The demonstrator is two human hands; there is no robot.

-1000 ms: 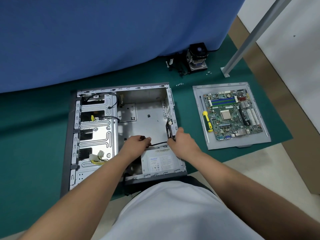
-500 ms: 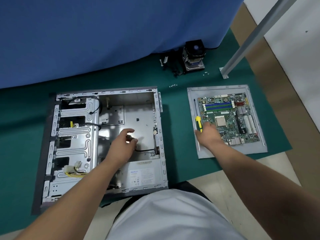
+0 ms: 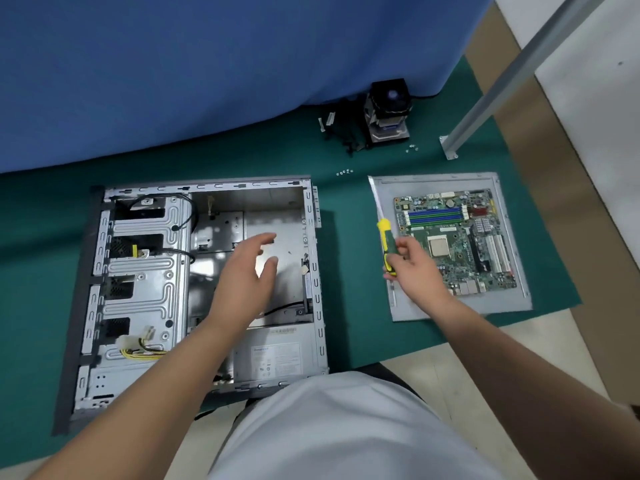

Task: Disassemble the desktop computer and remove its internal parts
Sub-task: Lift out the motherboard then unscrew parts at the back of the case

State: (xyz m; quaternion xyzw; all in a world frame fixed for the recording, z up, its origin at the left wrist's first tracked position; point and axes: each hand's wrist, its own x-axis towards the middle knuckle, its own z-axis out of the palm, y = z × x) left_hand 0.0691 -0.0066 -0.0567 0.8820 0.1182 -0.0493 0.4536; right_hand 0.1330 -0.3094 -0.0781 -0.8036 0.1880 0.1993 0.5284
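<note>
The open desktop case [image 3: 145, 271] lies on its side on the green mat, with its drive cage at the left and the power supply [image 3: 277, 358] at its near corner. My left hand [image 3: 247, 271] hovers above the bare case floor, fingers spread and holding nothing. My right hand [image 3: 412, 268] grips the yellow and green screwdriver [image 3: 385, 233] over the left edge of the grey side panel [image 3: 408, 306]. The removed motherboard [image 3: 457, 237] lies on that panel.
A CPU cooler with fan [image 3: 388, 112] and loose cable clips stand at the back by the blue cloth. Small screws [image 3: 344, 172] lie on the green mat [image 3: 346, 271]. A metal pole [image 3: 502, 81] slants down at the right. Yellow power cables [image 3: 142, 349] hang from the drive cage.
My right hand left the black cable in the case, reached right and picked up the screwdriver from the panel. My left hand let go of the cable and lifted open.
</note>
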